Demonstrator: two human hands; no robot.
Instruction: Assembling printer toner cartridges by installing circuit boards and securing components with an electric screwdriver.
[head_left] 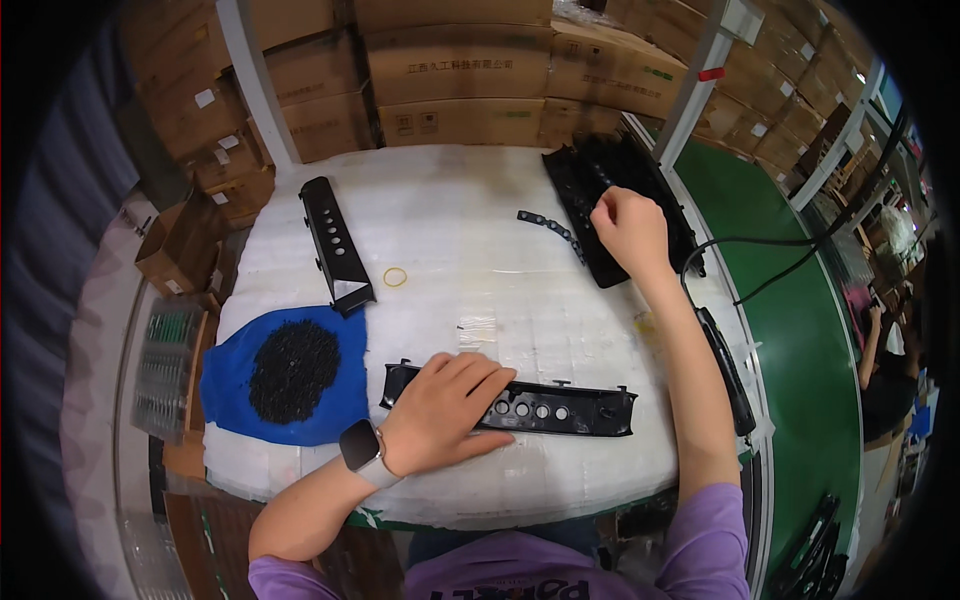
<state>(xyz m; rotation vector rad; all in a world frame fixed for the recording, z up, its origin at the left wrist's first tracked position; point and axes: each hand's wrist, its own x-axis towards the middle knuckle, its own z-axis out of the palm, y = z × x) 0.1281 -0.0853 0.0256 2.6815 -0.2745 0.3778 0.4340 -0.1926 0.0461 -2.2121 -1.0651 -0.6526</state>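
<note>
While hands work, yellow rubber band (pixel 395 277), black pellets (pixel 294 369)

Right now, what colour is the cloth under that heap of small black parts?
Blue cloth, seen clearly in the head view.

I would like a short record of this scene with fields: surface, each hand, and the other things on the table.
surface: white padded table
left hand: left hand lies flat on a long black plastic panel with round holes
right hand: right hand reaches into a stack of black panels at the far right
wrist: smartwatch on the left wrist
other parts: second holed black panel, thin black strip
small items: pile of small black pieces on a blue cloth, yellow rubber band
</note>
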